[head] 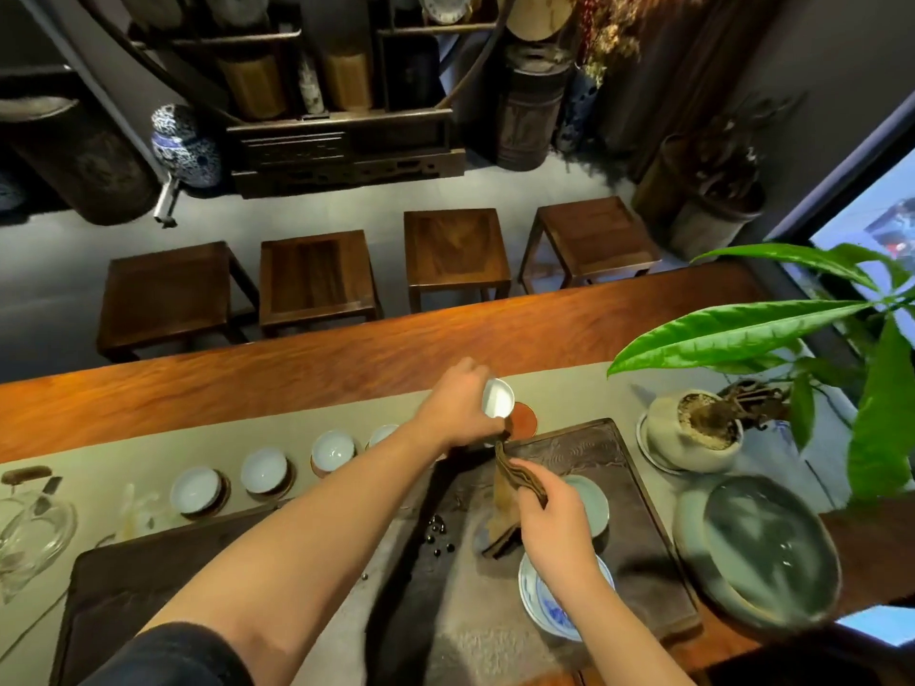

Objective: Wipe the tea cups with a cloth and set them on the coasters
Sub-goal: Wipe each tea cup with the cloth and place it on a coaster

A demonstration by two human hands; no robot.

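Note:
My left hand holds a pale celadon tea cup, tilted, just above and left of a bare reddish-brown coaster. My right hand grips a folded brown cloth over the dark tea tray. Several pale cups stand on coasters in a row to the left: one, another, a third, and one partly hidden behind my left forearm. The row sits on a grey-green table runner.
A celadon dish and a blue-and-white bowl sit on the tray under my right hand. Small dark beads lie nearby. A large celadon basin and a potted plant stand right. A glass pitcher stands far left.

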